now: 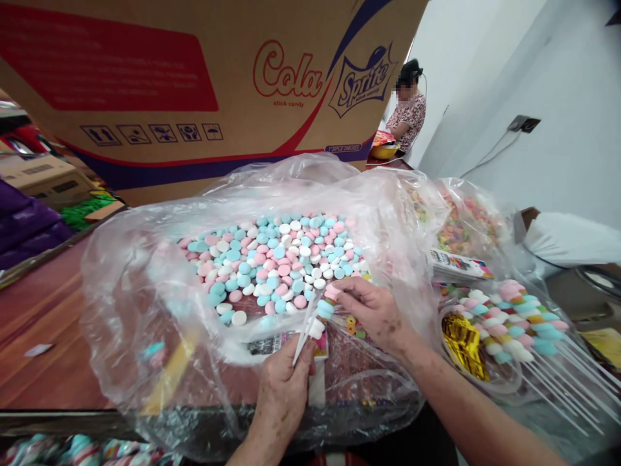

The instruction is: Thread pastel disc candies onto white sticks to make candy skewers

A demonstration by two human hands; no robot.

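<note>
My left hand [286,378] is closed around thin white sticks [305,329], which slant up to the right. Soft candies in white, blue and pink [325,309] sit together beside the sticks' upper part; how they are threaded is too small to tell. At the top of them, my right hand [366,307] pinches a pink candy [332,292] between thumb and fingers. Just beyond both hands lies a spread of loose pink, blue and white round candies [272,259] in an opened clear plastic bag [130,278]. Small ring-shaped gummies [353,325] show under my right hand.
A large cardboard box [233,123] stands behind the bag. To the right, finished-looking candy skewers [524,317] lie beside gold foil ties [460,343] in a round container, near printed cards [458,265] and bagged gummies [470,220]. A person [410,113] sits in the background.
</note>
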